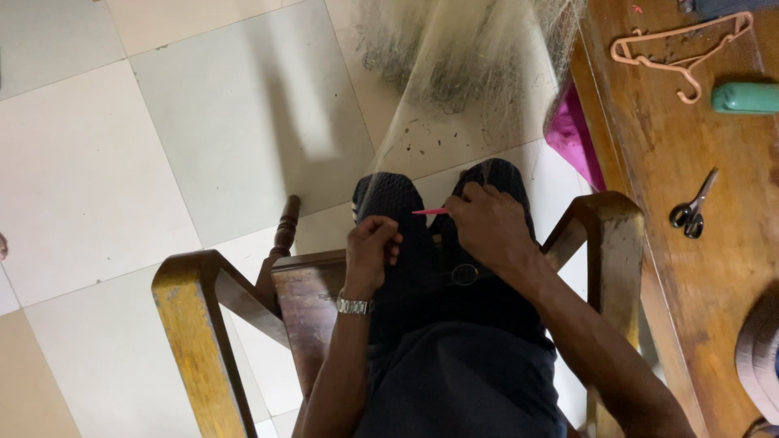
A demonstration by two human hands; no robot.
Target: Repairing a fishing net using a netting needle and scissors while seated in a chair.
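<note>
Sitting in a wooden armchair, the person works over their knees on a fine, pale fishing net that spreads up from the lap and fans out over the tiled floor. The right hand pinches a slim pink netting needle between thumb and fingertips, its tip pointing towards the left hand. The left hand, with a metal watch at the wrist, is curled shut in a loose fist just beside the needle tip; it probably grips a strand or edge of the net, though the mesh is too thin to be sure of that here.

The net looks very light, limp and easily tangled, with dark bits of debris caught in it, so it would want holding taut between the two hands, close to the mesh being worked, not bunched. The needle seems stiff, light and smooth plastic, best taken near its rear end so the point stays free. Single strands look fine enough to snag or cut into a finger if pulled hard.

On the wooden table to the right lie a pair of scissors, a pink clothes hanger and a green oblong object, all well apart from the hands
</note>
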